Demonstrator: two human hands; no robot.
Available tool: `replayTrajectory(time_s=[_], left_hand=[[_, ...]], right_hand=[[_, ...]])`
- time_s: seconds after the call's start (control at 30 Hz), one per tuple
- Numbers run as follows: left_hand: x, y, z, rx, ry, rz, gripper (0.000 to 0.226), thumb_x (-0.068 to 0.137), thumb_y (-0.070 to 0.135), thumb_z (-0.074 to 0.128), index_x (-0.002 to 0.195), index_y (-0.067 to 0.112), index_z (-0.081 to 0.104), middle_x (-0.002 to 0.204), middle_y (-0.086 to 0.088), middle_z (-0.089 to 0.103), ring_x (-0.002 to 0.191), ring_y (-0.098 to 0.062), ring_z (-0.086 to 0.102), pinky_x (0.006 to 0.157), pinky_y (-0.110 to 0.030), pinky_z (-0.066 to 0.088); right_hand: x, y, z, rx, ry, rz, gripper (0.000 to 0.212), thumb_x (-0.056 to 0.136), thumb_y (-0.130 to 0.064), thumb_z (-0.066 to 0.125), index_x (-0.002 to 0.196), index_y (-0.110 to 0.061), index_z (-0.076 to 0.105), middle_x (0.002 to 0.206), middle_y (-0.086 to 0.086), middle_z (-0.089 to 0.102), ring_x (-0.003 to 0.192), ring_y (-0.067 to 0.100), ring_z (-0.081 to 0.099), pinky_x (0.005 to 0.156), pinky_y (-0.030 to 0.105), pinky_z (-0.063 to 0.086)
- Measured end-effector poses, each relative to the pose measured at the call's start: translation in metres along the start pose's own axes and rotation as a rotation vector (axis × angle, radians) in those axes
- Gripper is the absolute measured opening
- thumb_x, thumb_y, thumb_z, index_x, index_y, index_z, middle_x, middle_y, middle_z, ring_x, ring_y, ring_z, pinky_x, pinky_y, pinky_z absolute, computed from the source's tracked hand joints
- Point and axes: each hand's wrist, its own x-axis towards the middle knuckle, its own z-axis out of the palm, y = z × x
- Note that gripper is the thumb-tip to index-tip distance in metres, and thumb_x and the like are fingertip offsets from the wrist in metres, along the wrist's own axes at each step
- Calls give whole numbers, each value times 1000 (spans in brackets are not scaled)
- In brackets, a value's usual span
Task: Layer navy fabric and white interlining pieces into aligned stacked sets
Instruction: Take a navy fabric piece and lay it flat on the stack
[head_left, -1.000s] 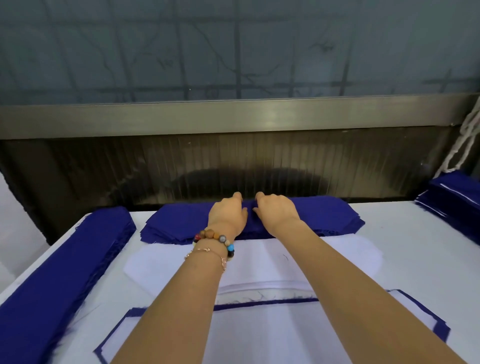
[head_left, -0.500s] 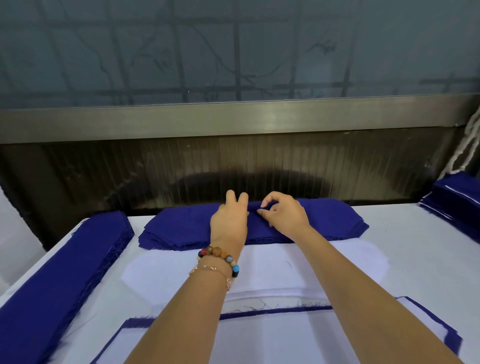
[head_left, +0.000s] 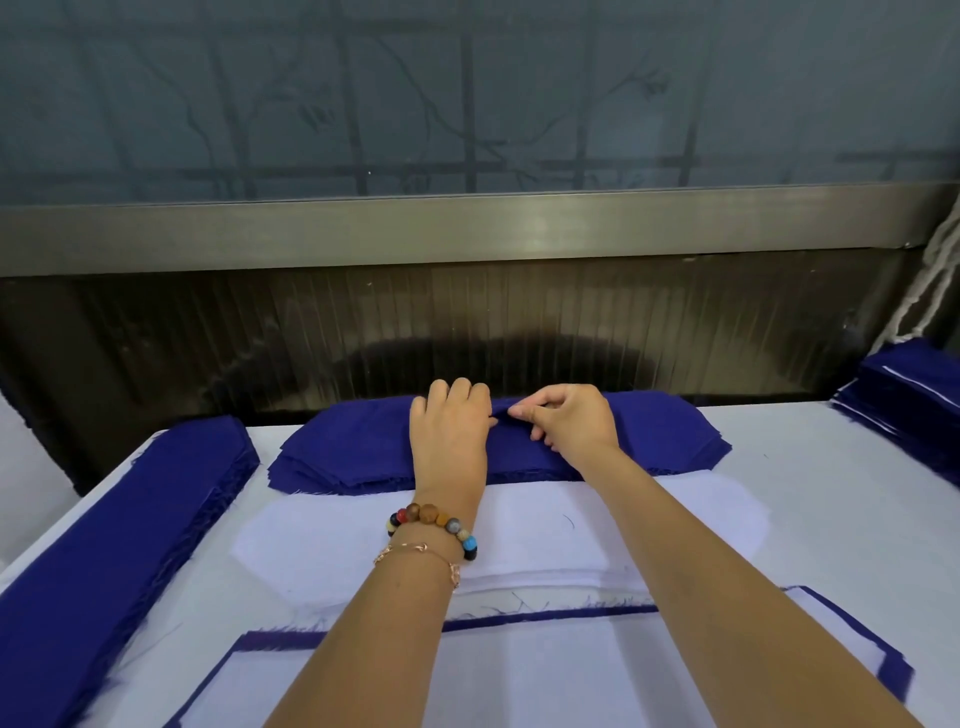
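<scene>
A stack of navy fabric pieces (head_left: 343, 457) lies at the far edge of the white table. My left hand (head_left: 451, 436) rests flat on the middle of that stack, fingers straight. Beside it, my right hand (head_left: 566, 423) pinches up a fold of the top navy piece between thumb and fingertips. Nearer me lies a pile of white interlining pieces (head_left: 332, 545). In front of that sits a layered set (head_left: 571, 670), white interlining on top with navy fabric showing around its edges.
A long navy fabric stack (head_left: 109, 561) runs along the table's left edge. Another navy stack (head_left: 904, 410) sits at the far right. A dark ribbed panel (head_left: 467, 332) and metal rail (head_left: 467, 228) rise right behind the table. A white cord (head_left: 935, 280) hangs at right.
My left hand's fingers have straightened and laid flat on the navy stack. My right hand has gone from resting on the stack to pinching up its top piece.
</scene>
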Motion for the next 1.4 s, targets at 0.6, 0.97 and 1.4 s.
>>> replayTrajectory(time_s=[0.6, 0.97, 1.4], left_hand=[[16, -48, -25, 48, -204, 53, 27, 93, 50, 52, 108, 29, 59, 104, 7, 61, 110, -18, 51, 111, -49, 17], [1, -155, -43, -323, -242, -397, 45, 77, 40, 78, 111, 14, 65, 106, -10, 66, 96, -30, 60, 77, -41, 49], [-13, -158, -48, -646, 96, -552, 17, 85, 25, 72, 83, 8, 71, 75, -6, 67, 75, -26, 63, 66, -32, 48]], right_hand=[[0, 5, -46, -750, 76, -340, 15, 83, -36, 71, 91, -30, 60, 112, -8, 45, 111, 15, 39, 93, 30, 36], [11, 31, -109, -928, 75, 57, 34, 82, -52, 66, 108, -30, 63, 118, 2, 53, 119, 27, 38, 98, 44, 31], [-7, 51, -132, -132, 309, 370, 24, 86, -35, 68, 83, -12, 65, 76, 3, 62, 69, 21, 56, 63, 33, 45]])
